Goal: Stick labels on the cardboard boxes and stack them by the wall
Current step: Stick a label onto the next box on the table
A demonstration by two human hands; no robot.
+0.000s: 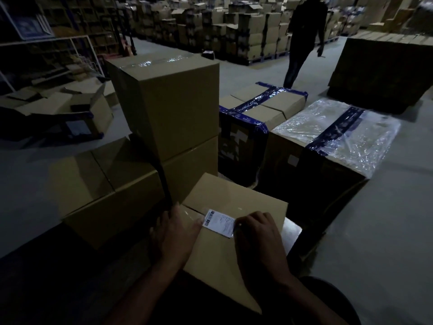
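- Hands, two, both on the top of one cardboard box (218,252) nearest the camera.
- One white label (220,222) with a barcode lies on that box top, across its taped centre seam, between the two hands.
- Left hand (175,228) lies flat with its fingers spread over the box's left edge, its thumb touching the label's left end.
- Right hand (257,233) has its fingers curled down onto the label's right end, pressing it; whether they pinch anything I cannot tell.
- Three plain boxes stand just beyond: one tall box (168,102) stacked on a second (192,165), with a third low box (105,188) to their left.
- Two boxes to the right: one bound with blue tape (253,118), one wrapped in clear film (332,137).
- One person (304,38) walks on the floor (386,219) farther back.
- Many stacked cartons (234,31), too many to count, fill the dim background.
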